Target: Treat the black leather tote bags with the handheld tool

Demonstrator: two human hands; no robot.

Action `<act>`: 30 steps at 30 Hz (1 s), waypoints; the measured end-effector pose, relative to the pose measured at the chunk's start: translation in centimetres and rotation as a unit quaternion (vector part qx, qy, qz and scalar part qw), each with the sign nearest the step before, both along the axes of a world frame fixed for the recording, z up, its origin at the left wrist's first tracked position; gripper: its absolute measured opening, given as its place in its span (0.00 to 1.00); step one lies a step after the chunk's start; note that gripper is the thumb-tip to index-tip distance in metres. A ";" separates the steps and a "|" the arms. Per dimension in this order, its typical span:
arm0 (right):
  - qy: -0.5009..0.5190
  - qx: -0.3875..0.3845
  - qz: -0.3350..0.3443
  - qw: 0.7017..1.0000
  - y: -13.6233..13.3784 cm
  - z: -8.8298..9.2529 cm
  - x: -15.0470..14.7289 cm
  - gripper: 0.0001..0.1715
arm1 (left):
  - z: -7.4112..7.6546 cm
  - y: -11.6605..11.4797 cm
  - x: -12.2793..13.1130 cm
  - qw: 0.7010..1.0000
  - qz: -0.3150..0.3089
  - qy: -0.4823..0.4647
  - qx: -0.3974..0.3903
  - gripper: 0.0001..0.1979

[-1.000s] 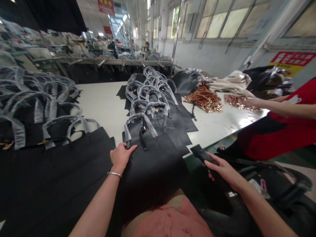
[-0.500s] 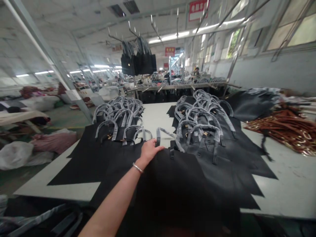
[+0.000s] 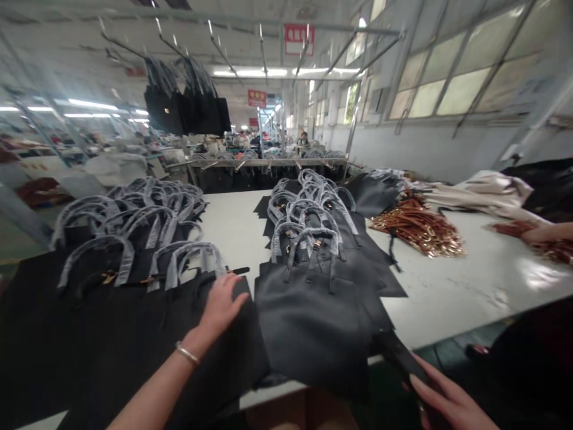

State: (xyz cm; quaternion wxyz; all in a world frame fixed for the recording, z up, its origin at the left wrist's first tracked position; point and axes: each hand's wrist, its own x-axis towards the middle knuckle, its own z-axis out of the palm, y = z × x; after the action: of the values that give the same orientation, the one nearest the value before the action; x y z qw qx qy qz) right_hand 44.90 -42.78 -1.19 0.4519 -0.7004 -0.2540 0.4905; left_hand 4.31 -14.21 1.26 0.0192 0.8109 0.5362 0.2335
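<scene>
My left hand (image 3: 220, 307) lies flat on a black tote bag (image 3: 134, 334) at the top of the left stack, its fingers spread and holding nothing. Several more bags sit in this stack, their handles wrapped in clear plastic. To the right lies a second stack of black bags (image 3: 313, 322), with its nearest bag face up and its wrapped handles folded away from me. At the bottom right, my right hand (image 3: 443, 397) grips a flat dark piece (image 3: 398, 358), probably leather, next to that stack's near corner.
A co-worker's hand (image 3: 544, 233) reaches over copper-toned straps (image 3: 532, 239) at the right. A pile of brown straps with metal fittings (image 3: 418, 230) and cream fabric (image 3: 483, 191) lie on the white table (image 3: 447, 292). Black bags (image 3: 183, 104) hang overhead.
My left hand has moved from the gap between the stacks onto the left stack. My right hand has come back into view at the lower right, and the view has dropped and shifted.
</scene>
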 end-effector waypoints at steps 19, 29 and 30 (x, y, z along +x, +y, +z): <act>0.053 -0.001 0.073 0.996 16.3 3.2 5.0 0.18 | -5.1 -6.3 14.7 0.966 -0.222 0.047 -0.120 0.29; -0.020 0.042 0.032 0.998 17.4 3.9 2.4 0.22 | -5.0 -6.6 15.0 0.964 -0.230 0.058 -0.121 0.29; -0.021 0.040 0.038 0.998 17.2 4.1 2.1 0.24 | -5.0 -6.7 15.0 0.964 -0.228 0.058 -0.119 0.29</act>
State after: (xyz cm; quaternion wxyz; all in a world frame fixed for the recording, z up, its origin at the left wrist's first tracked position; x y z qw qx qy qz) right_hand 46.99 -25.62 2.93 0.4553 -0.6820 -0.3089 0.4819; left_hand 19.33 -20.89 -3.77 0.1373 0.9159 0.3609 0.1096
